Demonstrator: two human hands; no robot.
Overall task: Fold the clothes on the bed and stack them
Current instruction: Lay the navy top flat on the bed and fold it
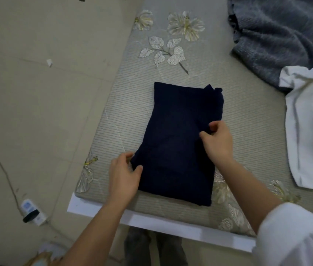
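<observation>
Pinching the folded navy garment near the bed's front edge: left hand fingers grip its left edge, right hand fingers its right. No legible writing.

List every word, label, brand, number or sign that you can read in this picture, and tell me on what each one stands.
No text in this picture can be read.
White plug block on the floor: it has a bluish label, too blurred to read.
Navy garment, white garment, grey fuzzy fabric: no print or tag shows.
</observation>
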